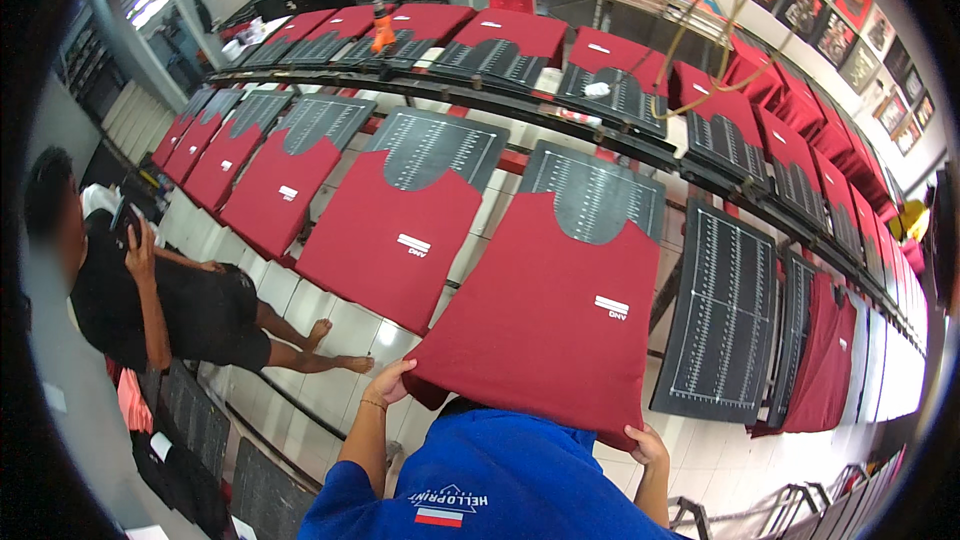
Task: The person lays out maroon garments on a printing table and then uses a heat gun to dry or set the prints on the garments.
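A maroon T-shirt (530, 315) is stretched over a dark printing board (592, 185) right in front of me, its neckline lying toward the far end. A small white print (612, 307) shows on its chest. My left hand (388, 383) pinches the hem at the near left corner, fingers closed on the fabric. At the near right corner my right hand (650, 446) grips the same hem. Between both hands the hem is pulled toward my body, above my blue shirt (500, 480). Some fingertips are hidden beneath the cloth.
To the left, another maroon shirt (390, 240) covers its board; a bare gridded board (722, 310) stands at right. More shirt-covered boards line a long metal rail (450, 90). A person in black (170, 290) stands at left, holding a phone. A yellow hose (725, 70) hangs overhead.
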Motion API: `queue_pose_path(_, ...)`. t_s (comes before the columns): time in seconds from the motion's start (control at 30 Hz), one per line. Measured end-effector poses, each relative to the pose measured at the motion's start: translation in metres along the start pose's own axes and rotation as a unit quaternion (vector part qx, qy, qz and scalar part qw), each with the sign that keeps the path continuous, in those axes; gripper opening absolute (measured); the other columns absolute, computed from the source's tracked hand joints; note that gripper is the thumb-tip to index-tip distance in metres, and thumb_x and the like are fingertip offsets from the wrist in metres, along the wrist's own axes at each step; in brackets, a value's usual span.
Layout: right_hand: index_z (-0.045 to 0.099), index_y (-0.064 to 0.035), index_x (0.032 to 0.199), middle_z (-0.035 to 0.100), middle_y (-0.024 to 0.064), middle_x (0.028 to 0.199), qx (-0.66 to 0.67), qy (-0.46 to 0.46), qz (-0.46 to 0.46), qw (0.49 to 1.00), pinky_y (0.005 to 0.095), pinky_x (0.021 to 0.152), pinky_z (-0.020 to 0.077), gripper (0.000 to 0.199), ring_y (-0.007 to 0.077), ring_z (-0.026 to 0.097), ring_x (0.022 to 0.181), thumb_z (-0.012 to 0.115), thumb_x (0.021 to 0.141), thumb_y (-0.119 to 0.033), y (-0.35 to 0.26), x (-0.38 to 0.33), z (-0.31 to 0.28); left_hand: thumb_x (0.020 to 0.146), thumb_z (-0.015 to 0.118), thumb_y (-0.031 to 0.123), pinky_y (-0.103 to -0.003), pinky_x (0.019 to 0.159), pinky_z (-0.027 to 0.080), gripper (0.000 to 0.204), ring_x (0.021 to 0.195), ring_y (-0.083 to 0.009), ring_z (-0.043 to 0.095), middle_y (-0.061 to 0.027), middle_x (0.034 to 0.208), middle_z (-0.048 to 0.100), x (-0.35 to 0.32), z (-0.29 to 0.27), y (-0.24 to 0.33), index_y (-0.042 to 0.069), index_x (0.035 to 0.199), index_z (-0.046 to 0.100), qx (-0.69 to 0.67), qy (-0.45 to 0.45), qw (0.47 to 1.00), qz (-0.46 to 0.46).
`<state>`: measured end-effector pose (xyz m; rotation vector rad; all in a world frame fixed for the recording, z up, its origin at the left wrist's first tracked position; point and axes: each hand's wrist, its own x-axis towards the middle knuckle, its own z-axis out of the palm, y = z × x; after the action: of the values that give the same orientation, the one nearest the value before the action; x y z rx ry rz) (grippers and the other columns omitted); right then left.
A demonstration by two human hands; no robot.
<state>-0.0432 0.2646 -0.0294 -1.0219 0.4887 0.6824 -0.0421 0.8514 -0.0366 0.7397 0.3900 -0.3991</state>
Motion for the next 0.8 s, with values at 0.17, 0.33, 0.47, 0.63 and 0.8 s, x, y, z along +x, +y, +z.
queue_pose_path(0.17, 0.054, 0.0013, 0.122, 0.065, 0.0104, 0.113, -0.036, 0.043, -0.250, 0.967, 0.0397, 0.094, 0.0491, 0.058, 0.0234, 0.063, 0.102, 0.078, 0.071, -0.014, -0.099, -0.014, 0.055, 0.095, 0.054, 0.023, -0.039, 0.107, 0.038, 0.048, 0.123, -0.0234, 0.052, -0.0139, 0.135, 0.054, 0.004, 0.075, 0.075, -0.004, 0.134, 0.046, 0.007, 0.047, 0.984, 0.170)
queue_pose_path(0.33, 0.042, 0.0016, 0.128, 0.056, 0.0180, 0.121, -0.065, 0.044, -0.470, 0.879, 0.0481, 0.091, 0.0511, 0.083, 0.0307, 0.059, 0.110, 0.083, 0.065, -0.033, -0.208, -0.054, 0.093, 0.093, 0.054, 0.020, -0.039, 0.102, 0.043, 0.036, 0.116, -0.0225, 0.058, -0.0126, 0.124, 0.061, 0.003, 0.141, 0.200, -0.002, 0.122, 0.057, 0.078, -0.120, 0.931, 0.334)
queue_pose_path(0.47, 0.044, 0.0038, 0.129, 0.056, 0.0189, 0.123, -0.085, 0.089, -0.615, 0.779, 0.0471, 0.096, 0.0473, 0.075, 0.0323, 0.058, 0.111, 0.077, 0.073, -0.034, -0.243, -0.085, 0.122, 0.089, 0.059, 0.019, -0.041, 0.104, 0.041, 0.037, 0.117, -0.0239, 0.057, -0.0117, 0.124, 0.061, -0.030, 0.140, 0.280, -0.002, 0.120, 0.059, 0.114, -0.162, 0.887, 0.418)
queue_pose_path(0.63, 0.044, 0.0021, 0.133, 0.057, 0.0164, 0.123, -0.004, 0.092, -0.695, 0.713, 0.0433, 0.094, 0.0471, 0.059, 0.0281, 0.058, 0.110, 0.068, 0.086, -0.024, -0.270, -0.101, 0.320, 0.097, 0.048, 0.022, -0.043, 0.101, 0.044, 0.037, 0.112, -0.0272, 0.060, -0.0154, 0.122, 0.061, -0.077, 0.134, 0.405, -0.003, 0.124, 0.053, 0.115, -0.242, 0.802, 0.535)
queue_pose_path(0.8, 0.043, 0.0075, 0.136, 0.052, 0.0163, 0.132, -0.182, 0.229, -0.631, 0.719, 0.0313, 0.105, 0.0348, 0.060, 0.0218, 0.051, 0.120, 0.064, 0.088, -0.022, -0.270, -0.027, 0.477, 0.096, 0.051, 0.013, -0.035, 0.099, 0.045, 0.040, 0.114, -0.0213, 0.058, -0.0131, 0.126, 0.058, -0.074, 0.104, 0.500, -0.002, 0.133, 0.046, 0.224, -0.122, 0.840, 0.478)
